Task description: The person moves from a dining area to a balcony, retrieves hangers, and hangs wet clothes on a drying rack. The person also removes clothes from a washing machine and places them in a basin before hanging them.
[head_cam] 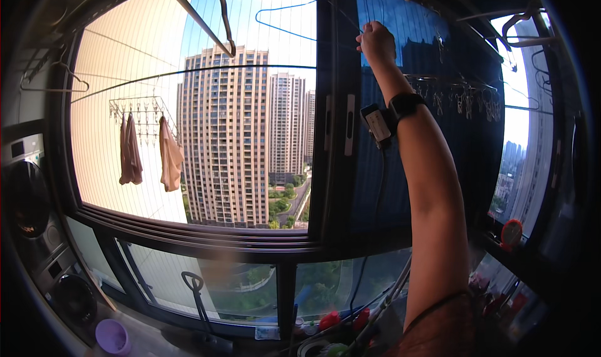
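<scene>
My right hand (378,45) is raised high in front of the dark window pane at the upper right. Its fingers are curled around thin wire that looks like part of a wire hanger (371,2); the exact grip is hard to make out against the dark glass. Left of it, a blue wire hanger (286,8) shows against the bright sky. A black strap (407,106) with a small boxed device (376,123) sits on my right wrist, and a cable hangs from it. My left hand is out of view.
A drying rack with clips (136,104) holds brown and beige clothes (171,157) outside the open window. Stacked front-loading machines (28,197) stand left, above a purple bucket (112,337). A long-handled dustpan (211,342), poles (385,300) and red bottles (330,320) line the low glass.
</scene>
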Tool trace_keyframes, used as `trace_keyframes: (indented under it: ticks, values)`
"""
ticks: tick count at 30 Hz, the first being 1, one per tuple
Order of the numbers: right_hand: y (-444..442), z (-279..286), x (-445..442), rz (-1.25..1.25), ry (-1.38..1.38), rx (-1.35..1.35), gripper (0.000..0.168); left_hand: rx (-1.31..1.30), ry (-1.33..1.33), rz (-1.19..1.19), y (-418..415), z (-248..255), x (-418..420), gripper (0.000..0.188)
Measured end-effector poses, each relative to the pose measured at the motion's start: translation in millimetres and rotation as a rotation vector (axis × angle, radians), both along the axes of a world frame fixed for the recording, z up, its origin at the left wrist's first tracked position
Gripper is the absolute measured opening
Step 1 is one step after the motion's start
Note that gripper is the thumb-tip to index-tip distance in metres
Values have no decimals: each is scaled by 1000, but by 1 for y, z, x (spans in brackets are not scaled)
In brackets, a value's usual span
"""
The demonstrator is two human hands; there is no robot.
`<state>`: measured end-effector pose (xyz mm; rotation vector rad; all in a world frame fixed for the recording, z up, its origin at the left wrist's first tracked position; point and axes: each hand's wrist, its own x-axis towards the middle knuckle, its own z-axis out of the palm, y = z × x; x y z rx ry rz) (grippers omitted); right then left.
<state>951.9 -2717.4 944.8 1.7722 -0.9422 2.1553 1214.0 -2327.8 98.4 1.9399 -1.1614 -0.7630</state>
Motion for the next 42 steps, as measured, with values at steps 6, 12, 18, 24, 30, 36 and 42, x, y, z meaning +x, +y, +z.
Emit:
trace_keyframes:
  ticks: [6, 12, 18, 24, 30, 36, 42]
  values:
    - [17, -16, 7, 367, 22, 113, 29, -7, -5, 5, 10, -11, -5, 46]
    - [8, -39, -2, -149, 194, -113, 46, 93, -112, -51, -4, 10, -20, 52]
    - [59, -113, 1, -433, 269, -1139, 37, 31, -88, -16, -3, 7, -19, 53]
    - [171, -249, 82, 326, 604, -998, 14, 61, -103, 68, 34, -1, -27, 52]
    - [205, -320, 182, 738, 883, -865, 16, 169, -49, 231, 115, 16, -12, 53]
    - [256, -295, 314, 804, 895, -685, 8, 146, -25, 431, 208, -13, 42, 55]
    - [282, -234, 473, 917, 709, -221, 22, 167, -39, 604, 288, 5, 99, 55]
